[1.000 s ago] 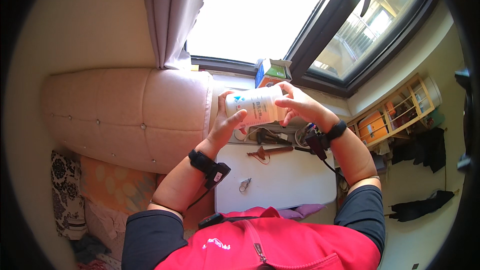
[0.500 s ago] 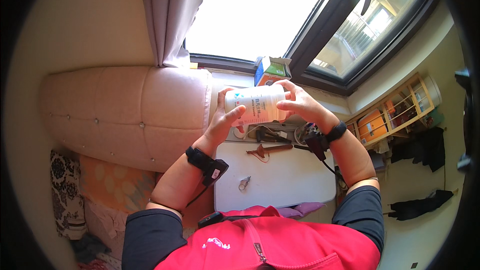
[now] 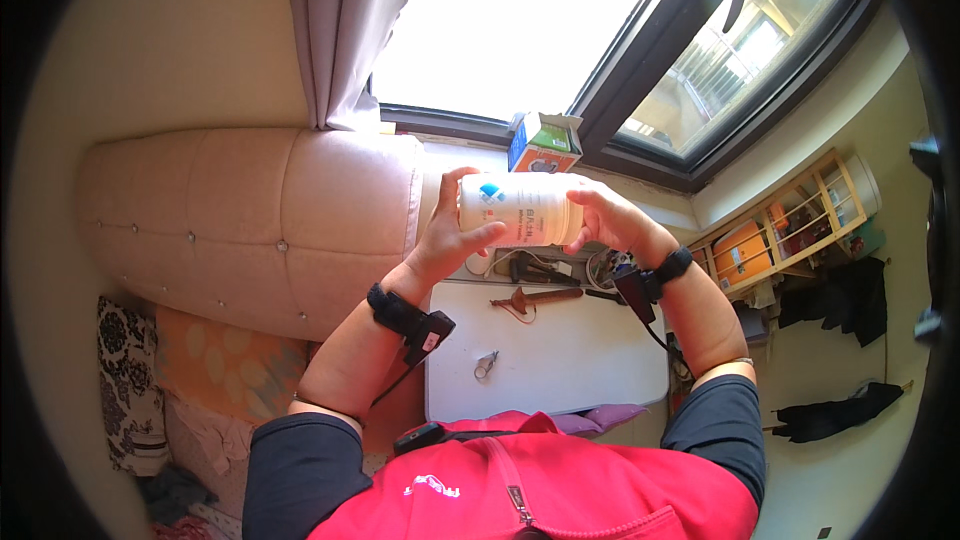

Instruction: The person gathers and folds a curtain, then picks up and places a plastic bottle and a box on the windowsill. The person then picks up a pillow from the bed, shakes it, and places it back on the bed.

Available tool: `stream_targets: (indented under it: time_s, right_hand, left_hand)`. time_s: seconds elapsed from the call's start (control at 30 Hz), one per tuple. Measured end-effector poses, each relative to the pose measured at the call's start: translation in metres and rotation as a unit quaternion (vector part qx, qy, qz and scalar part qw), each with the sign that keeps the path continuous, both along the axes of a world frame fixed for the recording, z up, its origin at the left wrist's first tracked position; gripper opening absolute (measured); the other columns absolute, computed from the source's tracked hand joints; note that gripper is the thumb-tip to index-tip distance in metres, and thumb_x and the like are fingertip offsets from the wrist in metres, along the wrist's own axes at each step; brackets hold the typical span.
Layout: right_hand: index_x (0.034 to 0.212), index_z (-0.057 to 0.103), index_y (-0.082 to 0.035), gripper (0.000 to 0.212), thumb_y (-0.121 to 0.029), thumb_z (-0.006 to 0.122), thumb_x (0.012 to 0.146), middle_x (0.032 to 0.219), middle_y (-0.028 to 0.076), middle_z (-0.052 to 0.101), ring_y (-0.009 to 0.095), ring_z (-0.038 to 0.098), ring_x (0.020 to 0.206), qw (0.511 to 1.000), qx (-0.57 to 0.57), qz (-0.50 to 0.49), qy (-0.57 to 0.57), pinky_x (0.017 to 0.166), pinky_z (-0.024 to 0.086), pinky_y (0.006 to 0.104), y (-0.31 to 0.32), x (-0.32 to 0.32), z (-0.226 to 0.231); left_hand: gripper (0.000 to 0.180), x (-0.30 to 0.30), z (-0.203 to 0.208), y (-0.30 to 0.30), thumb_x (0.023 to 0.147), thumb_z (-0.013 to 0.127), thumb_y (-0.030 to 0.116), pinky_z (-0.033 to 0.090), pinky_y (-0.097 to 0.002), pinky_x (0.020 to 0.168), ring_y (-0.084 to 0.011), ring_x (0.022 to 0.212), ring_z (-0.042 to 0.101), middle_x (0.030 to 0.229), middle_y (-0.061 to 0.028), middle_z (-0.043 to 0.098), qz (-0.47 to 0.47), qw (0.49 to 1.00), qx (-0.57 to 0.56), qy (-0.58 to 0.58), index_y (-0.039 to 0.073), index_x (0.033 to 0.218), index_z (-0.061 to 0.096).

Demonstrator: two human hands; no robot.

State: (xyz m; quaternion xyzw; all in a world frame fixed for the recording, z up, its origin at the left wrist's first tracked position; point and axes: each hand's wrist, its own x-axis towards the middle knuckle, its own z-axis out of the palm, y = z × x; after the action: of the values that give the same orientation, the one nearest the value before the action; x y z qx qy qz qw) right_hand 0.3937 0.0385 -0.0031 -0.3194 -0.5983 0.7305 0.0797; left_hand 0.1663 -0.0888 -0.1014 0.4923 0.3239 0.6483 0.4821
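A white plastic jar [image 3: 515,208] with a blue logo and printed label lies on its side in the air, above the far end of the white table [image 3: 560,360]. My left hand [image 3: 450,225] is closed around its left end, thumb along the near side. At the lid end, my right hand [image 3: 612,218] curls its fingers around the jar's rim. The lid is mostly covered by those fingers.
On the table lie a brown sword-shaped object [image 3: 537,298] and a small metal clip-like item [image 3: 486,366]. An orange and green box [image 3: 545,143] stands on the windowsill. A pink padded headboard [image 3: 250,230] is at left, a wooden rack [image 3: 785,225] at right.
The jar has turned about its length, bringing the blue logo into fuller view, and moved slightly right. My right hand's fingers have shifted around the lid end.
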Motion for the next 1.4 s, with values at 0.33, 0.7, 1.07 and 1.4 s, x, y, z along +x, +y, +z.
stream_targets:
  time_s: [0.33,0.7,1.07,1.4]
  right_hand:
    - [0.142,0.038,-0.002,0.074,-0.056,0.053,0.094,0.116,0.021,0.061,0.025,0.068,0.097,0.987,-0.149,0.044,0.026,0.075,0.062,0.0351,-0.006,0.009,-0.004]
    - [0.141,0.036,0.0,0.069,-0.038,0.065,0.092,0.118,0.02,0.06,0.024,0.07,0.085,0.999,-0.018,-0.033,0.022,0.066,0.062,0.0306,-0.016,0.01,-0.01]
    - [0.131,0.046,0.003,0.084,-0.069,0.05,0.087,0.091,0.02,0.064,0.022,0.068,0.067,0.995,-0.076,-0.028,-0.053,0.05,0.058,0.0234,-0.017,0.013,-0.014]
    - [0.134,0.031,-0.003,0.068,-0.047,0.062,0.092,0.098,0.017,0.061,0.018,0.065,0.066,0.977,0.204,-0.046,-0.03,0.049,0.055,0.0267,-0.024,0.011,-0.017]
  left_hand:
    - [0.077,0.008,-0.008,0.002,0.083,0.079,0.016,0.056,-0.0316,0.077,-0.0193,0.107,0.058,0.119,-0.0116,0.052,0.046,0.991,0.091,0.09,0.017,0.138,0.025]
    - [0.072,0.008,-0.013,-0.001,0.086,0.076,0.019,0.054,-0.0246,0.057,-0.0171,0.098,0.06,0.114,-0.0087,0.053,-0.019,0.999,-0.006,-0.032,0.017,0.137,0.025]
    - [0.075,0.026,-0.015,-0.003,0.085,0.076,0.017,0.054,-0.0255,0.059,-0.0171,0.099,0.06,0.115,-0.0102,0.053,0.056,0.995,0.062,0.051,0.015,0.139,0.024]
    - [0.082,0.034,-0.024,0.002,0.084,0.071,0.045,0.055,-0.0299,0.048,-0.0225,0.095,0.063,0.117,-0.0116,0.049,-0.024,0.978,-0.127,-0.162,0.017,0.141,0.019]
